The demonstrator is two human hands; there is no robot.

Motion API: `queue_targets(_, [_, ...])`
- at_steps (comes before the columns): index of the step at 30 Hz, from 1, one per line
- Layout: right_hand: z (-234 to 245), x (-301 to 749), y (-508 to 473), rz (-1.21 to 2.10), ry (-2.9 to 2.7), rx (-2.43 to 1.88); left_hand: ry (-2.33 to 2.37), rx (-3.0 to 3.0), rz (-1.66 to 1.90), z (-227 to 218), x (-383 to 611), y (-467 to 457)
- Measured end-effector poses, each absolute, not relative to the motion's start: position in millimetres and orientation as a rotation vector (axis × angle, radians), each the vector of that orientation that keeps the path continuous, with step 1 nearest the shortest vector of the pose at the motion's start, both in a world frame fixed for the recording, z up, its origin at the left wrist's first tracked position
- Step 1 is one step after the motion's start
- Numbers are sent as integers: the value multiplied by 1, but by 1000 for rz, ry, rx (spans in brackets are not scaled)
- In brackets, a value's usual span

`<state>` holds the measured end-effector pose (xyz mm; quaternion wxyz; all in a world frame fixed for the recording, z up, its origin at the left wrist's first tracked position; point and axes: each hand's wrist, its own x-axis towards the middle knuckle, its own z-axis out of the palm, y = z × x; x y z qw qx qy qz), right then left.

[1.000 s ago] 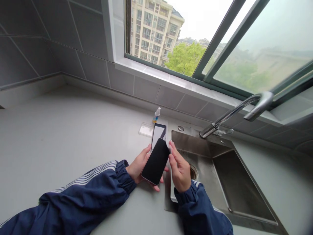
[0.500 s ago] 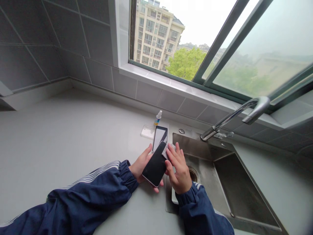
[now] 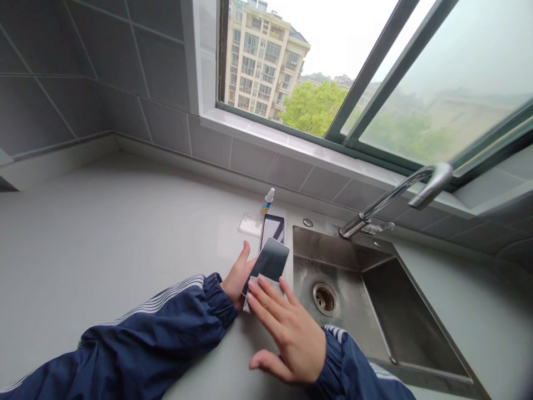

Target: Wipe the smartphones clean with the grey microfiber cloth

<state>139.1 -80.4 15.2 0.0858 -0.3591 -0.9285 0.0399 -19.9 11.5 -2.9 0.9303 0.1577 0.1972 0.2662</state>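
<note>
A phone [image 3: 271, 256] with a dark screen and pale edge lies tilted in my left hand [image 3: 235, 279]. The thumb of that hand sticks up away from the phone, and its other fingers are hidden underneath. Across the lower half of the screen, my right hand [image 3: 291, 332] presses a light grey cloth [image 3: 275, 284] with its fingers stretched out flat, thumb apart. Just beyond the held phone, a dark-framed, phone-like device [image 3: 273, 226] lies on the counter. Beside it are a clear phone case [image 3: 250, 224] and a small spray bottle [image 3: 267, 201] with a white top.
A steel sink [image 3: 353, 289] with a round drain [image 3: 325, 299] is right of my hands. A chrome faucet [image 3: 400, 194] arches over its back edge. The pale counter [image 3: 125, 222] stretches left, below a tiled wall and a window [image 3: 283, 66].
My right hand has slid the cloth from the phone's upper right edge down over its lower half. The phone has turned and shifted slightly, and my left thumb has lifted off its edge.
</note>
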Motion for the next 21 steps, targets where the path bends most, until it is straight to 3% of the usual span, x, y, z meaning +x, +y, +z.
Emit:
queue_targets(11, [12, 141, -79, 111, -2777, -904, 363, 293, 515, -4, -21, 16])
queue_targets(21, [11, 179, -44, -33, -2741, -1096, 307, 311, 478, -14, -19, 17])
